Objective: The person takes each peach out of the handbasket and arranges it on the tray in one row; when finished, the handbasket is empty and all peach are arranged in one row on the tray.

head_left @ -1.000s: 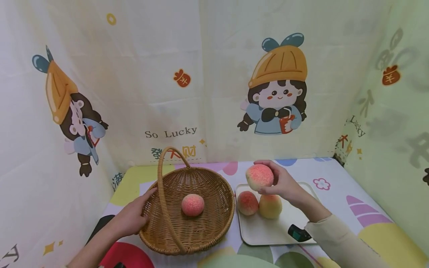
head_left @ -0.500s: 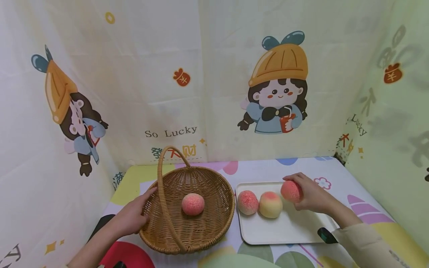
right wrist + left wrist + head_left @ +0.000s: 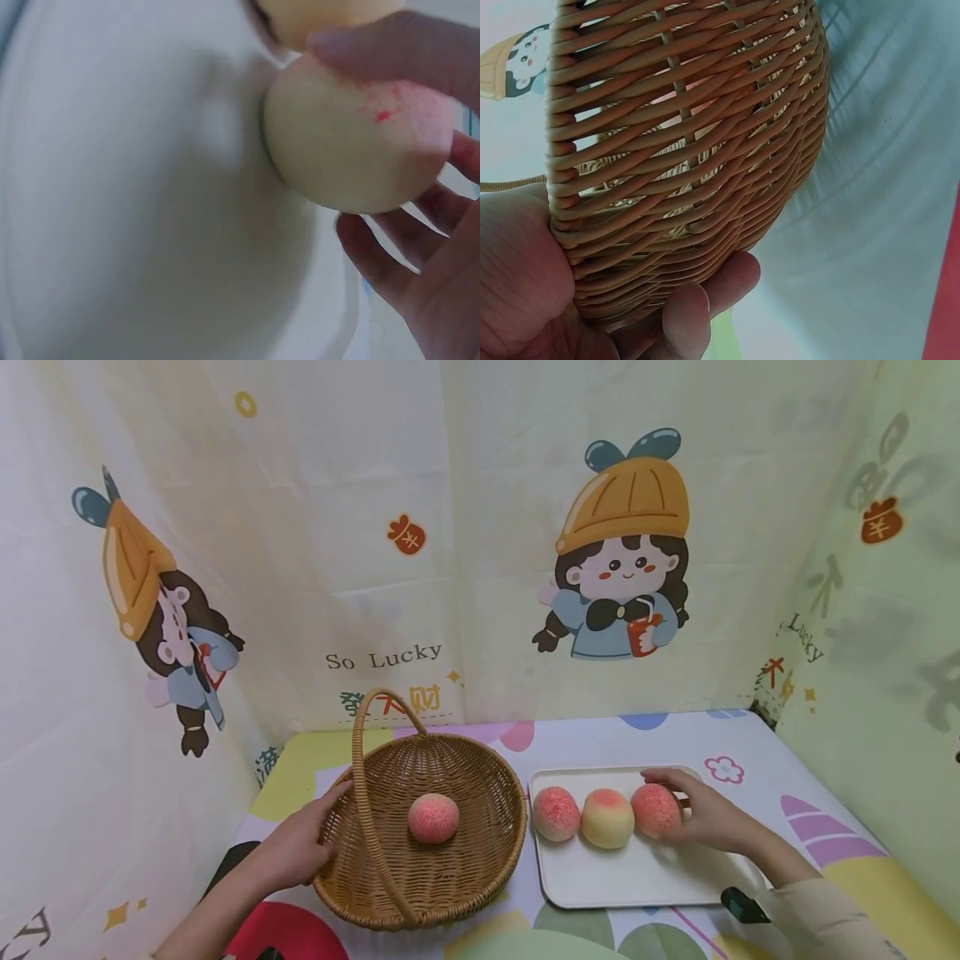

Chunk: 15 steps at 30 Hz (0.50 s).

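Observation:
A brown wicker basket (image 3: 480,868) with an arched handle stands left of centre, holding one pink peach (image 3: 433,818). My left hand (image 3: 294,842) grips its left rim; in the left wrist view, fingertips (image 3: 686,319) curl against the woven side. On a white rectangular tray (image 3: 600,881) to the right, several peaches sit in a row: a red-pink peach (image 3: 557,814), a pale yellow peach (image 3: 607,820) and a pink peach (image 3: 656,810) at the right end. Around that last one my right hand (image 3: 708,814) curls loosely, the thumb touching it in the right wrist view.
A patterned cloth (image 3: 577,743) covers the table. Printed curtains (image 3: 487,568) enclose the back and both sides. The basket's right rim lies close to the tray's left edge. Dark wrist devices (image 3: 742,904) show near the sleeves.
My right hand has carried the pink peach rightward and down from above the other peaches onto the tray, beside the pale yellow one. The left hand and basket have stayed put.

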Available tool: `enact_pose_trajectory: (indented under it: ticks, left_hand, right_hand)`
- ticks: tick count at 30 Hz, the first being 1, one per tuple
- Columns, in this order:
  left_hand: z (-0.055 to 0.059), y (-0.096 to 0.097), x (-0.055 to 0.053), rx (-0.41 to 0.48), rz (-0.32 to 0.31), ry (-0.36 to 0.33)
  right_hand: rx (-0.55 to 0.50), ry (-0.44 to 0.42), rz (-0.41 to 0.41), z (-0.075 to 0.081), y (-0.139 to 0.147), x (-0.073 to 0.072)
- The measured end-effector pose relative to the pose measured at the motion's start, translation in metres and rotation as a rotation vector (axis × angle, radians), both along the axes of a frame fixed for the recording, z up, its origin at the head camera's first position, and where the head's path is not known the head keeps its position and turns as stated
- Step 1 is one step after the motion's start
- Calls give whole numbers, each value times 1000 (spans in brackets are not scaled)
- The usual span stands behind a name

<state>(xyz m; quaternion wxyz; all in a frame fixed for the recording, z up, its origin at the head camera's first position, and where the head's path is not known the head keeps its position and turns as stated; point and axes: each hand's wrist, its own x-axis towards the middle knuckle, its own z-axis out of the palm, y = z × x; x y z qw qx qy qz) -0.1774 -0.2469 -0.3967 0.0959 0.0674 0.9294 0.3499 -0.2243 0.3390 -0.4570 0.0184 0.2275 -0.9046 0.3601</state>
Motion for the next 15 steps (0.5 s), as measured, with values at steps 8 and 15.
enact_pose_trajectory:
  ticks: [8,15]
  left_hand:
    - [-2,0,0,6,3,-6]
    - [-1,-1,1,5,1,1]
  right_hand:
    - [-119,-170,16,-3,10,-2]
    - [-116,-151,33,4,3,-1]
